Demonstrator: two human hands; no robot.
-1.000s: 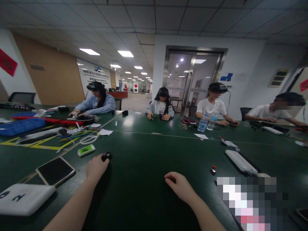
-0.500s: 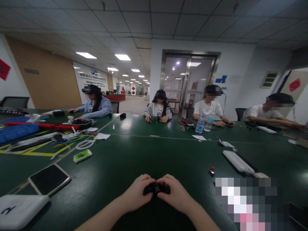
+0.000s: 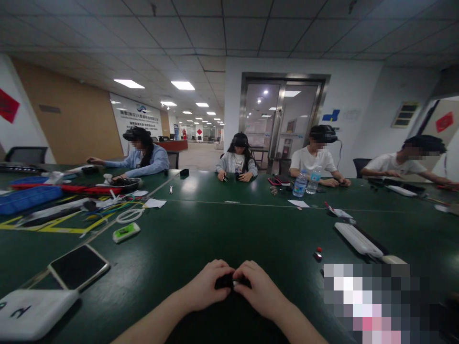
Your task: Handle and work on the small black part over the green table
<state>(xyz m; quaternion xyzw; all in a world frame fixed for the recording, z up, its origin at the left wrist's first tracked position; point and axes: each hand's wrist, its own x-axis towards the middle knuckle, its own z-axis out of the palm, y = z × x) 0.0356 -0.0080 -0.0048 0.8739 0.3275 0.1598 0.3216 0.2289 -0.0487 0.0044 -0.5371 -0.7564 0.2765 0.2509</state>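
Green tabletop (image 3: 172,272) lies beneath our forearms. Above its near part, our left hand (image 3: 203,289) and right hand (image 3: 261,291) meet, each drawn into a narrow pinch on the small dark object (image 3: 224,282) between them, presumably so each steadies it. Its long axis seems to run sideways, hand to hand; which end points forward, we cannot tell. One pale bit (image 3: 235,283) shows by our right fingertips.

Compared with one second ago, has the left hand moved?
Yes: the left hand has moved rightward and nearer the wearer, away from the green-and-white item, and is now beside the right hand.
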